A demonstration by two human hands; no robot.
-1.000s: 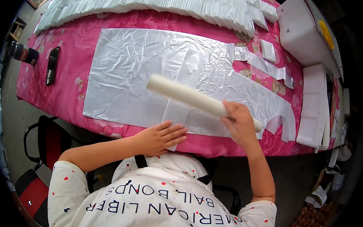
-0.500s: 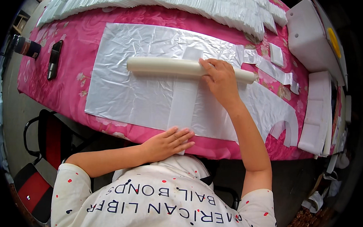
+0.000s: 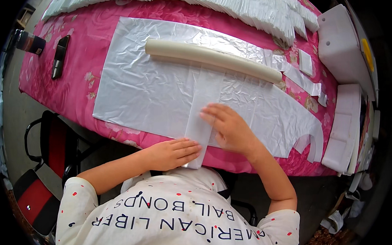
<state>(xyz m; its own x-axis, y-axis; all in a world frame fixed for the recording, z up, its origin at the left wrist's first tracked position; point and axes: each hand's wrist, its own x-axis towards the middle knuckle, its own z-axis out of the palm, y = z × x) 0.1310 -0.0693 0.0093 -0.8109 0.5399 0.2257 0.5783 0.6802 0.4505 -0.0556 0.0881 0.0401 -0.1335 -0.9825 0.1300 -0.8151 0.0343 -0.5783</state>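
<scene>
"Head view: how many hands, and how are they?"
"Two. The left hand [image 3: 174,154] lies flat, fingers together, on one white strip [image 3: 204,92] at the near edge of the pink tablecloth [image 3: 75,96]. The right hand [image 3: 229,126], blurred, has thumb and fingers apart over that strip; contact, I cannot tell."
"What else?"
"One silvery sheet [image 3: 140,93] under the strip, one pale tube [image 3: 212,58] across its far part, one dark phone [image 3: 60,55], one jar [image 3: 30,42]."
</scene>
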